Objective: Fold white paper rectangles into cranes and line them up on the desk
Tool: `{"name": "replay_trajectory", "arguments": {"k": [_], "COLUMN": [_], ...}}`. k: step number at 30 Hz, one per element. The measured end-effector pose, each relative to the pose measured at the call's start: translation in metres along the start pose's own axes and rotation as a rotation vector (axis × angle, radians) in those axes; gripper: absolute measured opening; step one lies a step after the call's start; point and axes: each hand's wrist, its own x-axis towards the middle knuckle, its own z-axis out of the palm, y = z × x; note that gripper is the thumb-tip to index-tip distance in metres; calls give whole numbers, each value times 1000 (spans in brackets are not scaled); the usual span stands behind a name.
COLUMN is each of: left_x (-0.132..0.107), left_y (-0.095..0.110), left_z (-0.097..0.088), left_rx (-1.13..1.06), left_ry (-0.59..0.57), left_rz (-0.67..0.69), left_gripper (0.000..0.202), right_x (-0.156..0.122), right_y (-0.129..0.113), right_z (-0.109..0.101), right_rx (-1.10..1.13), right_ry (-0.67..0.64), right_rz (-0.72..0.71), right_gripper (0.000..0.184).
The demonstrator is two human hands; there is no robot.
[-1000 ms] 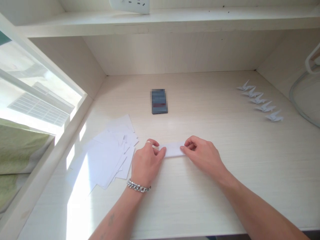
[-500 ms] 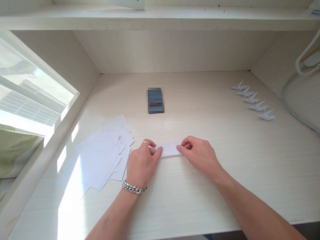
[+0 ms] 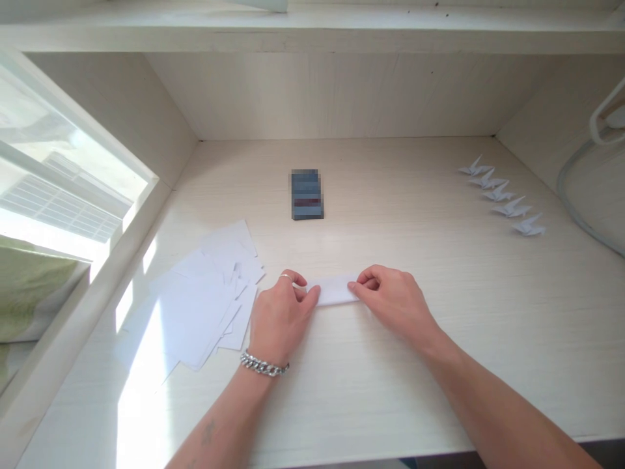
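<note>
Looks to me like the step in hand is lining up or creasing a fold: the white paper strip [image 3: 336, 290] is on the counter [image 3: 342, 391], just below the middle of the frame. Left hand [image 3: 312, 286] is pinched on its left end, right hand [image 3: 355, 281] pinched on its right. Next move probably calls for even pressure and edges held square. Loose sheets [image 3: 195, 312] sit at left, paper cranes [image 3: 512, 207] upper right.

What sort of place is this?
Likely an indoor desk workspace, perhaps at home: a pale wood-grain desktop, a long cream-coloured board shelf above it, and a bright, pale-framed glass window at the left.
</note>
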Motion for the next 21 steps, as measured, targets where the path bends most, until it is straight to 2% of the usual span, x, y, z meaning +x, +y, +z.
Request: {"name": "replay_trajectory", "arguments": {"k": [21], "left_x": [0], "left_y": [-1], "left_z": [0], "left_rx": [-30], "left_ry": [14], "left_rz": [-15], "left_gripper": [19], "right_x": [0], "right_y": [1], "right_z": [-1], "right_rx": [-18], "right_ry": [-18], "right_rz": [1], "right_gripper": [14]}}
